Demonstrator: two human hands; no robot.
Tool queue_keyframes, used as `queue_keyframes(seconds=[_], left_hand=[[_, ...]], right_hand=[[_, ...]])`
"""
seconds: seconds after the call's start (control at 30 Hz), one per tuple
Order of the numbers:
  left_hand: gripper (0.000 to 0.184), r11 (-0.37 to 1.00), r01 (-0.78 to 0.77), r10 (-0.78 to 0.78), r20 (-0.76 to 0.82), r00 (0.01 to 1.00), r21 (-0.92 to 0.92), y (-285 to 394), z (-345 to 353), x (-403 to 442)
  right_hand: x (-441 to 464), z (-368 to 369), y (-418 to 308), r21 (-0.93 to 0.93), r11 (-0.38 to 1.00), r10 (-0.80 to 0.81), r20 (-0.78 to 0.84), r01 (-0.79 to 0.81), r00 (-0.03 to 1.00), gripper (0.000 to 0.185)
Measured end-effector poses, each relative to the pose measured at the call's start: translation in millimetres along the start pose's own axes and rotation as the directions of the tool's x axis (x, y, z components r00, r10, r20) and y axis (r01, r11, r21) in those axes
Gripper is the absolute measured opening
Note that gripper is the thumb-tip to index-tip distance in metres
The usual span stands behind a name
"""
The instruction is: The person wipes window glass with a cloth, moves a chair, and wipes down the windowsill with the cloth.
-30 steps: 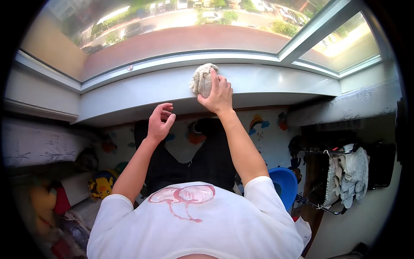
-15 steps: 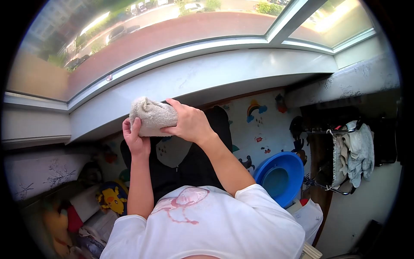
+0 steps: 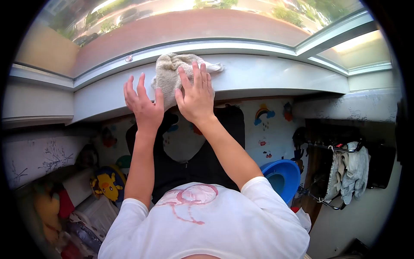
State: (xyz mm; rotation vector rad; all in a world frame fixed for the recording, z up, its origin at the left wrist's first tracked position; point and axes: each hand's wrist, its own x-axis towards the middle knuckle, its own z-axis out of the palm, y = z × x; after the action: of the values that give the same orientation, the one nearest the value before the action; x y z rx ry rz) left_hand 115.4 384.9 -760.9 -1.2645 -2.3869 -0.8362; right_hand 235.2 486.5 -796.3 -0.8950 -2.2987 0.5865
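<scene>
A beige cloth (image 3: 169, 71), crumpled and loosely spread, lies on the white window sill (image 3: 267, 71) near the window frame. One lighter corner of it sticks out to the right. My right hand (image 3: 196, 95) is on the cloth's right part, fingers stretched out and spread, palm down. At the cloth's left side is my left hand (image 3: 144, 103), its fingers apart and nothing in them. Its thumb is close to the cloth's lower left edge; whether they touch I cannot tell.
Beyond the sill stands the window frame (image 3: 241, 46). On the floor to my right is a blue basin (image 3: 291, 175). A metal rack (image 3: 340, 149) with cloths hanging on it stands farther right. Toys, including a yellow-and-blue one (image 3: 108, 185), lie at lower left.
The cloth, earlier folded and held up between both hands, now lies opened out on the sill. Both hands have moved forward and let go, their fingers now spread.
</scene>
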Motion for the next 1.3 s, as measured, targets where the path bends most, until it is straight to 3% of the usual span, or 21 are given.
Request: queue_keyframes(seconds=[0.03, 0.1, 0.13, 0.17, 0.33, 0.5, 0.8, 0.93, 1.03, 1.17, 1.3], left_hand=[[0.058, 0.987, -0.157, 0.157, 0.025, 0.987, -0.026, 1.7, 5.9, 6.6], [0.056, 0.94, -0.229, 0.295, 0.263, 0.919, -0.254, 4.4, 24.1, 20.9], [0.056, 0.934, -0.271, 0.338, 0.33, 0.881, -0.233, 1.1, 40.8, 22.4], [0.058, 0.929, -0.362, 0.365, 0.353, 0.862, -0.078, -1.9, 52.3, 23.0], [0.062, 0.946, -0.321, 0.293, 0.307, 0.905, 0.044, -0.5, 56.1, 0.9], [0.065, 0.953, -0.3, 0.265, 0.376, 0.888, 0.038, 11.5, 28.5, -20.2], [0.072, 0.956, -0.271, 0.185, 0.493, 0.85, 0.109, -2.2, 72.4, 25.5], [0.072, 0.952, -0.294, 0.231, 0.419, 0.878, 0.09, -4.9, 70.4, 18.9], [0.072, 0.931, -0.341, 0.26, 0.424, 0.867, 0.127, -1.3, 57.5, 3.2], [0.074, 0.914, -0.388, 0.29, 0.473, 0.832, 0.123, 0.3, 27.8, -10.6], [0.081, 0.922, -0.357, 0.239, 0.507, 0.828, 0.15, -7.4, 45.3, -2.0]], right_hand=[[-1.4, 12.7, 6.4, -0.033, 0.999, 0.013, 0.009, -0.013, 1.0, 0.061], [3.3, 32.4, 17.9, -0.093, 0.995, 0.035, 0.037, -0.031, 0.999, 0.059], [8.2, 34.4, 23.2, -0.136, 0.991, 0.002, -0.001, -0.002, 1.0, 0.057], [12.0, 37.6, 28.6, -0.188, 0.982, -0.02, -0.017, 0.016, 1.0, 0.055], [1.6, 26.4, 26.9, -0.148, 0.988, -0.043, 0.0, 0.042, 0.999, 0.053], [-24.2, 7.9, 7.3, -0.183, 0.983, -0.01, 0.046, 0.018, 0.999, 0.056], [30.8, 36.3, 21.0, -0.307, 0.945, 0.204, 0.289, -0.111, 0.935, 0.066], [28.3, 37.2, 21.7, -0.29, 0.955, 0.118, 0.189, -0.059, 0.975, 0.065], [10.3, 24.0, 12.2, -0.261, 0.962, 0.152, 0.262, -0.081, 0.953, 0.064], [-20.9, 18.1, -8.4, -0.396, 0.917, 0.188, 0.338, -0.042, 0.922, 0.065], [-4.8, 27.1, 10.4, -0.282, 0.959, 0.101, 0.296, -0.014, 0.95, 0.064]])
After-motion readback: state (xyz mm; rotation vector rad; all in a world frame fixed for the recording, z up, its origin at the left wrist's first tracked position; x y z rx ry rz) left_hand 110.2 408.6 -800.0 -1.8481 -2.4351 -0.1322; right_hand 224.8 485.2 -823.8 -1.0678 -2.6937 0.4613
